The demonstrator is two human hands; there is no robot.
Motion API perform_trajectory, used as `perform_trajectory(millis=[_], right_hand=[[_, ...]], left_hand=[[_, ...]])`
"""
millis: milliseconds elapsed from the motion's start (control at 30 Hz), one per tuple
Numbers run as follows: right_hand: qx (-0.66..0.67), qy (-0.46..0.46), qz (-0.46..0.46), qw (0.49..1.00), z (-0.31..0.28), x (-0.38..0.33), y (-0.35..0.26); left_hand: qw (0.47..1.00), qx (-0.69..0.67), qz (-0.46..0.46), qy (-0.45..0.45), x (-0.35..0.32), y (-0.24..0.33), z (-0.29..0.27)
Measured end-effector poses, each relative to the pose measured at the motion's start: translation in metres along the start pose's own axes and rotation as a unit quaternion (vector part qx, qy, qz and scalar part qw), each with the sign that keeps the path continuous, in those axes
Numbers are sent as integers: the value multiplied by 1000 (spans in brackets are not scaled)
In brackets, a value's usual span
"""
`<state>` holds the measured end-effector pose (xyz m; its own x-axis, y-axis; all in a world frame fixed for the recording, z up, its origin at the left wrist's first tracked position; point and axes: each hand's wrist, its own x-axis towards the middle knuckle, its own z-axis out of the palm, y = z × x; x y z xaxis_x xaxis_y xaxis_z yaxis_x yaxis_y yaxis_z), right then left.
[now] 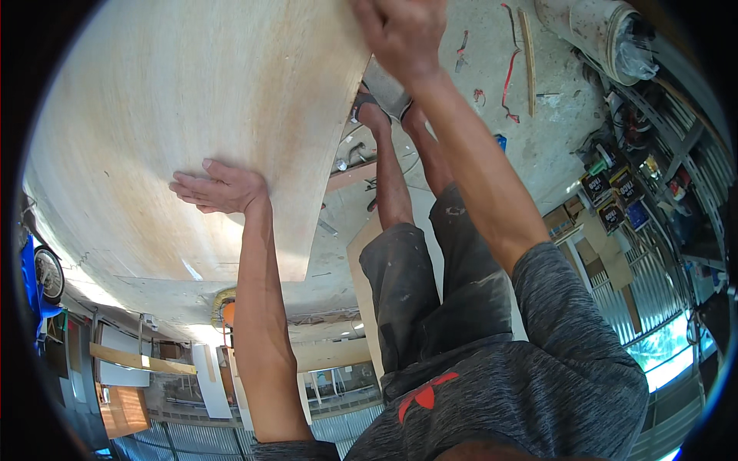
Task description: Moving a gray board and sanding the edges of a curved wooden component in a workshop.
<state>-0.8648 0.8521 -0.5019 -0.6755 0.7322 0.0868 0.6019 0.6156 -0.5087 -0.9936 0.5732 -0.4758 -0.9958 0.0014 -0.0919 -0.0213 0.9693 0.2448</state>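
Note:
A large pale plywood sheet (138, 138) fills the left and upper part of the view, with light brown stains along its grain. My left hand (219, 187) lies on its face near the lower end, fingers stretched out and pointing left. At the top edge of the picture, my right hand (406, 34) is closed at the sheet's right edge, with the thumb side over the face. That hand is slightly blurred, and its far fingers are cut off by the frame.
Beside my feet lie a hammer-like tool (355, 154) and a reddish wood strip (352, 177). A red strap (509, 84) and a thin wood stick (528, 61) rest on the concrete floor. A dirty bucket (588, 34) and cluttered shelving stand right; a blue motorcycle (31, 269) is far left.

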Motion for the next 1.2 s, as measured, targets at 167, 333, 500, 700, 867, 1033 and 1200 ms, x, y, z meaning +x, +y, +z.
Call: perform_trajectory(millis=[167,333,500,700,867,1033,1200], right_hand=[[-8,187,-92,978,-7,3,-7],[85,52,-121,988,-13,-68,-31],[3,25,85,996,5,18,93],[66,110,-96,987,-10,-73,-41],[8,130,-58,990,-2,-35,-20],[41,77,-73,994,-8,-125,-67],[61,-3,158,986,-14,25,-27]], left_hand=[[1000,-2,15,6,-3,-4,11],[999,40,25,12,3,-25,2],[1000,-7,24,-6,-13,13,30],[999,24,23,12,4,-20,5],[999,20,26,13,2,-14,7],[1000,21,-2,-10,0,-11,5],[1000,18,3,2,6,-15,3]])
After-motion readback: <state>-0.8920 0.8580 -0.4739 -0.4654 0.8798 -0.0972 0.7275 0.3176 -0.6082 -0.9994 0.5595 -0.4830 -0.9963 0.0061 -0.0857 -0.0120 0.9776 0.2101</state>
